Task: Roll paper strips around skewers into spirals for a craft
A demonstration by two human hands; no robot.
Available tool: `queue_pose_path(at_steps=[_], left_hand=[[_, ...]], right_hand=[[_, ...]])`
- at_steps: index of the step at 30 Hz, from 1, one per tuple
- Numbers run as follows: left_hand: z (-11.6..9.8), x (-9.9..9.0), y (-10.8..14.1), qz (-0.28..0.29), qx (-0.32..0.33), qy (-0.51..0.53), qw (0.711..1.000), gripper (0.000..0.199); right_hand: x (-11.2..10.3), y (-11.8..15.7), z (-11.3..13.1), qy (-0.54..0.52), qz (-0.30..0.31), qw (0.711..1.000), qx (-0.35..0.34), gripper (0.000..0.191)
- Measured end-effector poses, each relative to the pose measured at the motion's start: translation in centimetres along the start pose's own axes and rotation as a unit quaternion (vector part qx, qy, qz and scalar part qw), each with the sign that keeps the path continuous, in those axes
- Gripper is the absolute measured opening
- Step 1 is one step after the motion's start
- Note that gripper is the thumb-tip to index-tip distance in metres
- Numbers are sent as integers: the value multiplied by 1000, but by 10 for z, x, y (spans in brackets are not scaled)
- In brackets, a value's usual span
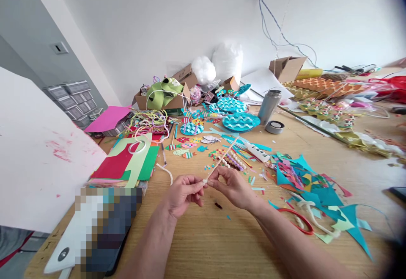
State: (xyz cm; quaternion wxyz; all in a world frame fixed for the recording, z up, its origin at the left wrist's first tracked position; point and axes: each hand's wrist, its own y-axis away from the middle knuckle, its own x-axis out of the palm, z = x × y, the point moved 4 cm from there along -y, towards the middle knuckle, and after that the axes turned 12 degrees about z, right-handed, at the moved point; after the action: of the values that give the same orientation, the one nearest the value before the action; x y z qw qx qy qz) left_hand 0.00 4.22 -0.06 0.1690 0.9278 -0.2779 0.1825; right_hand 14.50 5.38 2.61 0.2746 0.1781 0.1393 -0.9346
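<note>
Both hands meet above the wooden table near its front middle. Between their fingertips is a thin cream strip (pixel 223 157), which rises up and to the right and ends below in a small pale curl. My left hand (pixel 187 192) pinches the curled end. My right hand (pixel 233 186) has its thumb and index finger closed on the strip just above the curl. A short dark brown piece (pixel 218 205) lies on the table below the hands. Left of them lies a loose cream strip (pixel 165 172).
Behind are paper fish (pixel 187 145), blue wavy discs (pixel 241 121), a glue bottle (pixel 256 152) and a metal flask (pixel 269 106). Blue scraps (pixel 326 198) and red-handled scissors (pixel 296 222) lie right. Coloured paper sheets (pixel 114 163) and a blurred-out phone-like item (pixel 111 232) are left.
</note>
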Motion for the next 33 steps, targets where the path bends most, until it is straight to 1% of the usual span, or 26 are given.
queue_pose_path(at_steps=[2, 5, 9, 12, 15, 16, 18, 19, 21, 23, 25, 28, 31, 33], left_hand=[[2, -1, 0, 21, -13, 25, 999, 23], [5, -3, -1, 41, -27, 47, 998, 21], [7, -3, -1, 56, -40, 52, 996, 21], [7, -3, -1, 58, -44, 39, 997, 22], [5, -4, -2, 34, -35, -7, 999, 24], [5, -4, -2, 14, -28, -36, 999, 26], [3, -6, -3, -46, 4, -118, 992, 30], [1, -6, -3, -79, 30, -169, 982, 32], [-3, -4, -3, -130, 87, -276, 949, 31], [-5, 1, -3, -154, 122, -372, 907, 21], [-7, 5, -2, -173, 139, -445, 868, 14], [-10, 6, 2, -211, 157, -503, 823, 13], [-12, 4, 4, -240, 163, -528, 798, 11], [-13, 4, 5, -246, 165, -542, 787, 11]], right_hand=[[0, 0, -1, -7, 6, 1000, -3, 25], [0, 0, -4, -47, 19, 999, -2, 25], [3, -2, -10, -121, 47, 992, 1, 26], [4, -3, -13, -154, 58, 986, 7, 26], [4, -3, -14, -152, 50, 987, 16, 24], [4, -4, -14, -143, 41, 989, 23, 24], [3, -4, -16, -114, 16, 993, 41, 24], [3, -4, -16, -98, 4, 994, 52, 24], [3, -5, -19, -77, -10, 995, 70, 25], [4, -6, -20, -76, -8, 994, 78, 28], [6, -6, -20, -81, -3, 994, 78, 32], [4, -6, -17, -96, -21, 992, 85, 43], [2, -5, -14, -117, -43, 986, 107, 52], [1, -5, -14, -110, -35, 987, 113, 51]])
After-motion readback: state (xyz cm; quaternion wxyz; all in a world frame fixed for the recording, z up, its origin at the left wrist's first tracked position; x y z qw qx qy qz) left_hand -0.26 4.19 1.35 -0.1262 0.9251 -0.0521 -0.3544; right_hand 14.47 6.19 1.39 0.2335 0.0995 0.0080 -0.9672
